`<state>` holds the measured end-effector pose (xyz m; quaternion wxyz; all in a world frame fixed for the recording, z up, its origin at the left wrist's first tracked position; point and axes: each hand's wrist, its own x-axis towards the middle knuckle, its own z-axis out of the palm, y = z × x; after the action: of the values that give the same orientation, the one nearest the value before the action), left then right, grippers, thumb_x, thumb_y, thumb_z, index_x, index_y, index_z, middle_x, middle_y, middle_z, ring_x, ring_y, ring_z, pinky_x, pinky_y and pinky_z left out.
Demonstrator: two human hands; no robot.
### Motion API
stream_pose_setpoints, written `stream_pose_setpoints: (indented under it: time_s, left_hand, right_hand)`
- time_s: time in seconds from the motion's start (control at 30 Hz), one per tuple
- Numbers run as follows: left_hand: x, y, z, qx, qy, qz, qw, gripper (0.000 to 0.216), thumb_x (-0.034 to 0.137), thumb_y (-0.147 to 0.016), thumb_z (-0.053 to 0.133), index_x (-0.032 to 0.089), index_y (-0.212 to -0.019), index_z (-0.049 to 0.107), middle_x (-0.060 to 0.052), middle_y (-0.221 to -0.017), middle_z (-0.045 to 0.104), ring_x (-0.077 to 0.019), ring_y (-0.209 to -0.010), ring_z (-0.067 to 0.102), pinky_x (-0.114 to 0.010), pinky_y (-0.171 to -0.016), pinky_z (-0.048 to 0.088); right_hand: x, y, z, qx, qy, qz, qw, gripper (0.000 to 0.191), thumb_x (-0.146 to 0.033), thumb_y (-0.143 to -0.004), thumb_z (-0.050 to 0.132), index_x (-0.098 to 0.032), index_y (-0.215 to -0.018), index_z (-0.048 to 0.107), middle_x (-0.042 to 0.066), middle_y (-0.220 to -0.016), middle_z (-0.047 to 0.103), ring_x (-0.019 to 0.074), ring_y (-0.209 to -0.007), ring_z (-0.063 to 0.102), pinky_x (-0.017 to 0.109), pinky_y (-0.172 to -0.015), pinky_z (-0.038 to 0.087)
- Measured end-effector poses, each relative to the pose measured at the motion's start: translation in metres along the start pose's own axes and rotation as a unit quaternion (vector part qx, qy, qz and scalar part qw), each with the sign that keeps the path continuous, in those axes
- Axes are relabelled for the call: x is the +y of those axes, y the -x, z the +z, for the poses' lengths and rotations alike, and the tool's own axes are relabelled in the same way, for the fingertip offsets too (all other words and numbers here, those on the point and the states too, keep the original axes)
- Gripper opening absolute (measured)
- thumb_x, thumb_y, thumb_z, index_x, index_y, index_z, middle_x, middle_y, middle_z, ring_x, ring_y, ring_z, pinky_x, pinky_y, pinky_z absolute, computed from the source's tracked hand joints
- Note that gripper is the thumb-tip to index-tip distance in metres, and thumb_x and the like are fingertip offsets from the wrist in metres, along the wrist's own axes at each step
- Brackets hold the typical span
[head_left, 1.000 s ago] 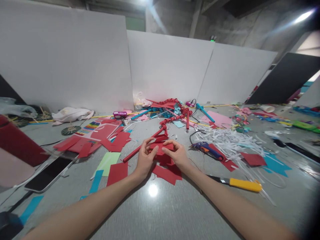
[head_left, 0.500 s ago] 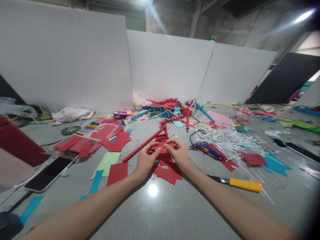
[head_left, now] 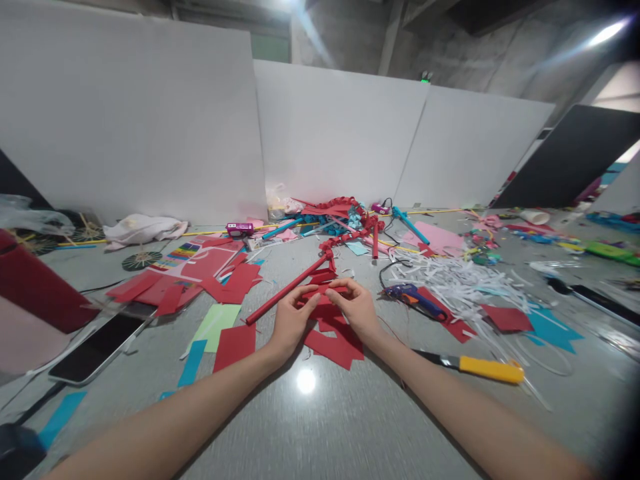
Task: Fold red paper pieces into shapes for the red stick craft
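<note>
Between my two hands is a small piece of red paper [head_left: 326,291]. My left hand [head_left: 294,316] pinches its left side between thumb and fingers. My right hand [head_left: 356,311] grips the opposite side, thumb near the middle, fingers curled over the top. Part of the piece is hidden by my fingers. Loose red paper scraps [head_left: 336,343] lie on the table just below the hands. A rolled red paper stick [head_left: 286,289] slants past my left hand, its upper end at a red curled paper chain [head_left: 345,235].
To the right are a blue glue gun [head_left: 415,299], a yellow-handled cutter [head_left: 490,369] and a heap of white paper strips [head_left: 440,277]. A phone [head_left: 103,347], green paper [head_left: 219,327] and red sheets [head_left: 193,270] lie left. White panels [head_left: 340,133] stand behind.
The red paper between my hands has tilted or folded, so less of its face shows. My right thumb has shifted slightly left; the arms are nearly where they were.
</note>
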<state>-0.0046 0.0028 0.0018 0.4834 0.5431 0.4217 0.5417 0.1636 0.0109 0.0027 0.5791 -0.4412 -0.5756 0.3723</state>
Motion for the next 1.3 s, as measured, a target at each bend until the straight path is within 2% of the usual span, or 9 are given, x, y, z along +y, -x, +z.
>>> stream_pose_setpoints:
  time_s: [0.17,0.27,0.43,0.57,0.83,0.93,1.03,1.2,1.3]
  left_hand:
    - [-0.0052,-0.0012,-0.0001,0.009,0.0,0.019,1.0,0.03,0.046,-0.085,0.071,0.018,-0.097,0.078,-0.008,-0.098,0.076,-0.0199,-0.083,0.067,-0.027,-0.071,0.051]
    - [-0.0071,-0.002,-0.0004,0.009,-0.002,0.028,1.0,0.03,0.046,-0.087,0.07,0.018,-0.094,0.077,-0.008,-0.095,0.076,-0.0208,-0.086,0.067,-0.028,-0.074,0.05]
    - [-0.0049,-0.0022,-0.0004,0.015,-0.003,0.021,1.0,0.031,0.047,-0.086,0.07,0.018,-0.094,0.076,-0.005,-0.086,0.073,-0.0194,-0.078,0.065,-0.027,-0.07,0.049]
    - [-0.0019,-0.0007,0.0,0.015,0.006,0.028,0.999,0.031,0.047,-0.086,0.071,0.017,-0.088,0.075,-0.005,-0.087,0.073,-0.0175,-0.077,0.063,-0.026,-0.072,0.048]
    - [-0.0064,-0.0014,-0.0012,0.024,0.017,0.006,1.0,0.037,0.05,-0.085,0.071,0.014,-0.093,0.073,-0.006,-0.088,0.072,-0.0157,-0.073,0.061,-0.025,-0.069,0.047]
    - [-0.0073,-0.002,-0.0014,0.024,0.013,0.007,1.0,0.038,0.051,-0.085,0.071,0.014,-0.094,0.074,-0.007,-0.09,0.073,-0.0166,-0.074,0.062,-0.026,-0.069,0.048]
    - [-0.0079,-0.0025,-0.0012,0.028,0.009,0.015,0.999,0.036,0.049,-0.085,0.072,0.015,-0.096,0.074,-0.008,-0.094,0.074,-0.0178,-0.079,0.064,-0.027,-0.071,0.049]
    - [-0.008,-0.0032,-0.0001,0.027,0.031,0.035,0.999,0.036,0.043,-0.086,0.072,0.017,-0.111,0.073,-0.01,-0.106,0.074,-0.0187,-0.087,0.066,-0.027,-0.075,0.05]
    - [-0.0066,-0.0029,0.0003,0.021,0.034,0.024,0.999,0.039,0.043,-0.086,0.071,0.017,-0.116,0.073,-0.01,-0.105,0.075,-0.0179,-0.084,0.066,-0.027,-0.074,0.049]
  right_hand:
    - [0.0004,0.0005,0.0011,0.008,-0.002,0.01,1.0,0.03,-0.048,-0.081,0.078,-0.019,-0.087,0.071,0.002,-0.073,0.068,0.016,-0.063,0.059,0.027,-0.059,0.046]
    - [0.0001,0.001,0.0012,0.014,0.001,0.005,1.0,0.032,-0.05,-0.082,0.077,-0.018,-0.081,0.071,0.002,-0.071,0.068,0.0161,-0.062,0.058,0.027,-0.06,0.045]
    - [-0.0002,0.001,0.0008,0.013,-0.003,0.007,1.0,0.033,-0.051,-0.083,0.076,-0.018,-0.081,0.072,0.002,-0.069,0.069,0.0156,-0.059,0.056,0.027,-0.057,0.043]
    - [-0.0007,0.0009,0.001,0.009,-0.012,0.008,1.0,0.032,-0.05,-0.084,0.076,-0.019,-0.082,0.072,0.002,-0.069,0.069,0.0156,-0.06,0.057,0.027,-0.059,0.044]
    - [-0.0033,0.0017,0.0006,-0.02,-0.038,0.003,0.999,0.027,-0.045,-0.087,0.074,-0.019,-0.084,0.071,0.003,-0.075,0.072,0.0175,-0.07,0.066,0.028,-0.068,0.051]
    - [-0.0009,0.0014,0.0004,-0.019,-0.065,0.003,0.998,0.024,-0.042,-0.085,0.077,-0.02,-0.094,0.07,0.001,-0.078,0.071,0.0172,-0.071,0.067,0.028,-0.069,0.052]
    - [0.0016,0.0008,0.0006,-0.015,-0.086,0.009,0.996,0.028,-0.04,-0.083,0.079,-0.021,-0.101,0.068,0.001,-0.08,0.07,0.0167,-0.071,0.067,0.027,-0.068,0.052]
    - [0.0018,0.0003,0.0013,-0.019,-0.088,0.014,0.996,0.028,-0.041,-0.084,0.078,-0.021,-0.101,0.067,0.0,-0.078,0.069,0.0156,-0.07,0.066,0.026,-0.067,0.051]
    - [0.0009,0.0004,0.0013,-0.019,-0.097,0.025,0.995,0.039,-0.041,-0.083,0.079,-0.023,-0.115,0.064,-0.001,-0.079,0.069,0.0155,-0.069,0.066,0.026,-0.065,0.051]
